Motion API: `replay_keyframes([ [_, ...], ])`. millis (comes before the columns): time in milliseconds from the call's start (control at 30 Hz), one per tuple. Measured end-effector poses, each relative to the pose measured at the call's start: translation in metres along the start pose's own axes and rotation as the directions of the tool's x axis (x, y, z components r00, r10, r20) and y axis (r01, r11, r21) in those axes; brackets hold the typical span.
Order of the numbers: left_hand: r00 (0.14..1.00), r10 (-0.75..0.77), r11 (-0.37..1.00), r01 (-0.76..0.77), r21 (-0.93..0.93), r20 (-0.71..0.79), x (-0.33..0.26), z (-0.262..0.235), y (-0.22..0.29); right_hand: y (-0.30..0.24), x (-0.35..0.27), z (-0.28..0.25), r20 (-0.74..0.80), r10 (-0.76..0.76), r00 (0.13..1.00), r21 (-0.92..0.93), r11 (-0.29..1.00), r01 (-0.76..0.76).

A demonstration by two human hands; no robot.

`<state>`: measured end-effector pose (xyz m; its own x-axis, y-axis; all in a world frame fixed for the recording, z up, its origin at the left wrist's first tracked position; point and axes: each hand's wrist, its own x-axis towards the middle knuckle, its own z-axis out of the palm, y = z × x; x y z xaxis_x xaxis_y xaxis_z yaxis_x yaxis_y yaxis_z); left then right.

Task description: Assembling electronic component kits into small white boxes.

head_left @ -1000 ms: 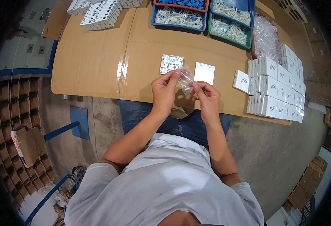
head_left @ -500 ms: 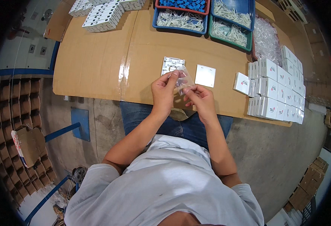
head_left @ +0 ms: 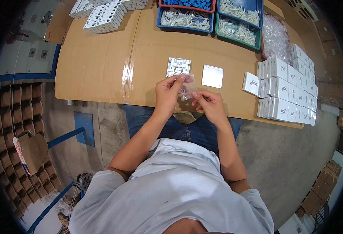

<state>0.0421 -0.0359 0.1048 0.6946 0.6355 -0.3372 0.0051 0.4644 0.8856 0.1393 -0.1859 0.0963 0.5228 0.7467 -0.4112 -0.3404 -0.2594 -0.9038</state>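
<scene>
The left hand [head_left: 168,93] pinches a small clear bag [head_left: 187,86] near its upper edge between thumb and forefinger, apparently so that the film hangs open to view toward the other hand. The right hand [head_left: 211,105] has thumb and forefinger together at the bag's lower right corner, its other fingers curled; whether they grip the film or merely touch it, I cannot tell. Held from two sides like this, the limp bag is probably easier to steady. What lies inside is too small to make out. Just beyond the left fingertips sits a white frame [head_left: 178,66], inner side up, and beyond the right hand a flat white plate [head_left: 212,76]; both seem placed for short reaches. White boxes [head_left: 282,91] stand stacked well to the right, while a blue tray [head_left: 184,29] and a green tray [head_left: 237,43] lie farther ahead, presumably leaving the cardboard-covered table [head_left: 148,84] near the hands free for handling.
</scene>
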Motion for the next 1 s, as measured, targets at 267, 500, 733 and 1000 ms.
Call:
replay_keyframes([
  [267,0.997,0.071,0.989,-0.074,0.128,0.027,-0.002,-0.009,-0.008,-0.012,0.000,0.001,-0.103,-0.103,0.989,-0.014,0.995,0.102],
  [500,0.978,0.126,0.970,-0.157,0.188,0.168,-0.006,-0.007,-0.008,-0.010,0.007,-0.004,-0.057,-0.164,0.985,0.092,0.981,0.169],
  [733,0.751,0.658,0.650,-0.527,0.547,-0.058,-0.018,-0.004,-0.007,-0.003,0.007,0.005,-0.358,-0.254,0.898,0.008,0.961,0.275],
  [1000,0.977,0.213,0.964,-0.210,0.162,-0.005,-0.014,0.014,-0.011,0.002,0.003,0.022,-0.266,-0.390,0.881,0.063,0.905,0.420],
])
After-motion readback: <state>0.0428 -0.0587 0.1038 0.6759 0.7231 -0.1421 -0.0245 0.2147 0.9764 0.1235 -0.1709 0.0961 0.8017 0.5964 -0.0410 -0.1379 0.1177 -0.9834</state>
